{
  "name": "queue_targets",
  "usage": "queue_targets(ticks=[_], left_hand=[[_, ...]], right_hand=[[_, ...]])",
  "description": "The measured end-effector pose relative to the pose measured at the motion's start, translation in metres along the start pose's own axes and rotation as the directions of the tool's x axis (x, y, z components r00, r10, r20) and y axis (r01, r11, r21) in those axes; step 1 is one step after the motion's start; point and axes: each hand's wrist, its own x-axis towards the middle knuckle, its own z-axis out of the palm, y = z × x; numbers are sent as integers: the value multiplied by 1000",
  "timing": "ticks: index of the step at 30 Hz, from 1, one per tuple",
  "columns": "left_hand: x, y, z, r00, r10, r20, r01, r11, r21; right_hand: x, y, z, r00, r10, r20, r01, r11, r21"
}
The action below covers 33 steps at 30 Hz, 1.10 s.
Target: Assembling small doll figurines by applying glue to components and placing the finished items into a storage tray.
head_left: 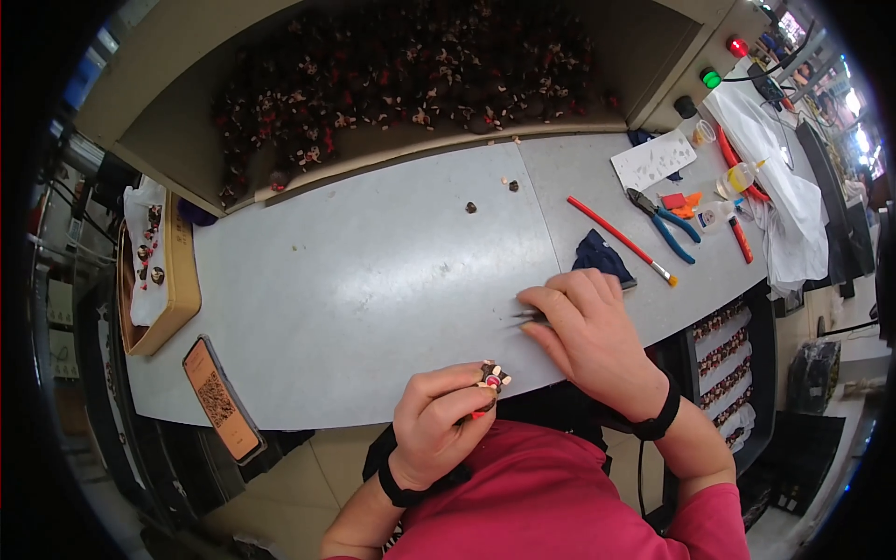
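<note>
Brown and cream, the figure (493, 380) sat pinched in the left hand's (439, 420) grip, lower centre of the head view; the right hand's (590, 322) grasped a blurred tool (531, 316), apart from it. Similar pieces (420, 84) were heaped at top; how finished any was, unclear. Phone (224, 401), lower left: square code. Bottle (716, 217) label unreadable.
</note>
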Motion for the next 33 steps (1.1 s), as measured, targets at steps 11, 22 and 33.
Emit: queue_targets(ticks=[11,22,33], left_hand=[[0,2,0,999,-20,25,19,998,52],[-1,-4,2,993,96,62,-102,990,93],[2,10,-7,999,-27,-47,34,987,158]], right_hand=[[-16,-33,-9,972,2,235,-75,950,302],[-19,-30,-2,938,-34,344,-77,950,304],[-9,-41,-1,871,175,459,-407,780,475]])
